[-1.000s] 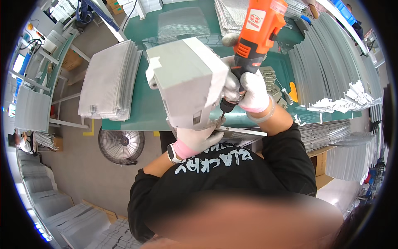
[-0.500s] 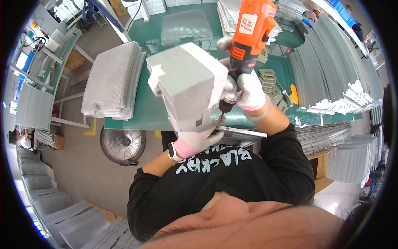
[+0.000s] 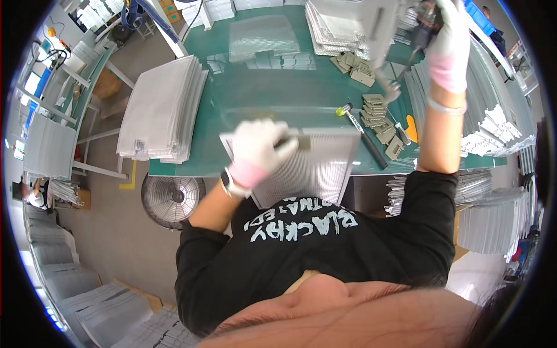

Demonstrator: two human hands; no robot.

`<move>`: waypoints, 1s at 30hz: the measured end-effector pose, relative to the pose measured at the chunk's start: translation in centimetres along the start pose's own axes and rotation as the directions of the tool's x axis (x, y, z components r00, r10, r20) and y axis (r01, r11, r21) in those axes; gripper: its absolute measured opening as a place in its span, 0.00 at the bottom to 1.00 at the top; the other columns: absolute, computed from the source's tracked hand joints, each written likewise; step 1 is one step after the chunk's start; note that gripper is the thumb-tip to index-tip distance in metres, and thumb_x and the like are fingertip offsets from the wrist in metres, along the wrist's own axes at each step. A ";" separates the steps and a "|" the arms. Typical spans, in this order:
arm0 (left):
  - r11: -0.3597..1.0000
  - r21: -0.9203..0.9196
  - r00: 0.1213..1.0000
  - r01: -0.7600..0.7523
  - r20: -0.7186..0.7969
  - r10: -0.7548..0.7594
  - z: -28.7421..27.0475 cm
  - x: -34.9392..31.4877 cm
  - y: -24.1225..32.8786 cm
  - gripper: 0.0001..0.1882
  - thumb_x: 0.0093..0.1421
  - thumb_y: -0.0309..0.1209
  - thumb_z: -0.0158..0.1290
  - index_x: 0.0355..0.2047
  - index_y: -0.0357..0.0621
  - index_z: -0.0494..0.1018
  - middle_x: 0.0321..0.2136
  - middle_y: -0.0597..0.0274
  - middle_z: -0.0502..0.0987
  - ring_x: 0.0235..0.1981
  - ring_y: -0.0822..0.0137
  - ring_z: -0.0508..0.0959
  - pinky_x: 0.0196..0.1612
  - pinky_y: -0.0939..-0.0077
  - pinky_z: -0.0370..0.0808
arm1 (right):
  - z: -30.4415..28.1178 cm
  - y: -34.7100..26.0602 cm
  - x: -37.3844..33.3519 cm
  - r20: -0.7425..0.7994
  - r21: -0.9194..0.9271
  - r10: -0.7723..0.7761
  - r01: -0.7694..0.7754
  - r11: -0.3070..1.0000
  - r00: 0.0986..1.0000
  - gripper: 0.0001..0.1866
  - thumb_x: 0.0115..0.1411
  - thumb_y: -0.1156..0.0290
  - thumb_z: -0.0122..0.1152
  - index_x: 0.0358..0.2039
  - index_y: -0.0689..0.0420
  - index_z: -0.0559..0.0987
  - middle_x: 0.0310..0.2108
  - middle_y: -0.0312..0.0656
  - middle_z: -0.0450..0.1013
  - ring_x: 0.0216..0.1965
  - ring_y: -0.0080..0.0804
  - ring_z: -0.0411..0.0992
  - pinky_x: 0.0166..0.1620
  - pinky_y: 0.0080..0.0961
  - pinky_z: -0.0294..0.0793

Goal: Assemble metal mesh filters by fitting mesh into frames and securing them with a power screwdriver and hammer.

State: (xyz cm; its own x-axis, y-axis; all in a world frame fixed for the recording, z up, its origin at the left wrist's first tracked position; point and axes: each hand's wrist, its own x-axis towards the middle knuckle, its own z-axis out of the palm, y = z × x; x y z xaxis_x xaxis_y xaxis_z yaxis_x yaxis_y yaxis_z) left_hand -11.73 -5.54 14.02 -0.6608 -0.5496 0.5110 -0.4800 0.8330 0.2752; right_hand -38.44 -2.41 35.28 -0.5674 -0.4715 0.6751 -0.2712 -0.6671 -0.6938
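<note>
My left hand (image 3: 258, 145), in a white glove with a pink cuff, is over the upper left part of a pale grey ribbed panel (image 3: 310, 171). Its thumb and fingers close at the end of a small beige plate (image 3: 301, 142), partly hidden by them. The panel leans between the table edge and my body. Raised at the far right, my right hand (image 3: 452, 43) grips a power drill (image 3: 426, 26), blurred and cut by the upper edge. Beside the drill, a pale grey shape (image 3: 380, 35) is smeared by motion.
On the green table (image 3: 243, 87) lie a black-handled hammer (image 3: 365, 139), several beige brackets (image 3: 377, 116) and a yellow-orange piece (image 3: 411, 129). White panels are stacked at left (image 3: 159, 110); more grey panels (image 3: 487, 104) stand at right. A floor fan (image 3: 174, 200) sits below the table's left side.
My right hand has carried the drill away from the panel, up and to the right. The grey box no longer covers the middle. My left hand has risen, and the ribbed panel is now exposed.
</note>
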 end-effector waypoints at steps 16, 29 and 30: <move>0.926 0.169 0.927 0.337 0.113 -0.357 -3.5 16.1 -14.6 0.31 0.56 0.58 0.48 0.42 0.45 0.82 0.38 0.51 0.82 0.41 0.54 0.81 0.49 0.67 0.74 | -10.2 2.2 3.7 0.646 -0.752 -0.376 0.640 -0.161 0.664 0.45 0.61 0.69 0.55 0.68 0.74 0.39 0.68 0.72 0.39 0.69 0.61 0.48 0.70 0.39 0.47; 0.941 0.225 0.923 -0.254 -0.233 0.305 -6.5 11.4 0.4 0.16 0.56 0.46 0.56 0.31 0.45 0.80 0.27 0.58 0.79 0.32 0.57 0.79 0.40 0.66 0.74 | -3.3 1.8 -6.2 0.890 -0.350 -0.251 0.923 0.160 0.381 0.31 0.56 0.61 0.65 0.60 0.54 0.71 0.48 0.45 0.76 0.45 0.43 0.75 0.51 0.32 0.72; 0.921 0.268 0.902 -0.283 -0.252 0.351 -7.1 10.6 2.8 0.14 0.55 0.44 0.58 0.31 0.46 0.79 0.25 0.60 0.77 0.30 0.59 0.78 0.37 0.67 0.72 | -3.7 2.3 -6.4 0.898 -0.334 -0.198 0.901 0.277 0.394 0.31 0.56 0.61 0.65 0.60 0.54 0.71 0.44 0.45 0.77 0.42 0.41 0.76 0.48 0.32 0.73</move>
State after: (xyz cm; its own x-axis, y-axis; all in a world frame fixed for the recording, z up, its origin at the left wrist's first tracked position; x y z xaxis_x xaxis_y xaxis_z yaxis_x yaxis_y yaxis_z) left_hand -15.98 -8.57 26.03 -0.6186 -0.1876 0.7630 -0.4099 0.9055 -0.1097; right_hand -38.35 1.19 28.44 0.5281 -0.5714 0.6282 -0.8462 -0.4166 0.3323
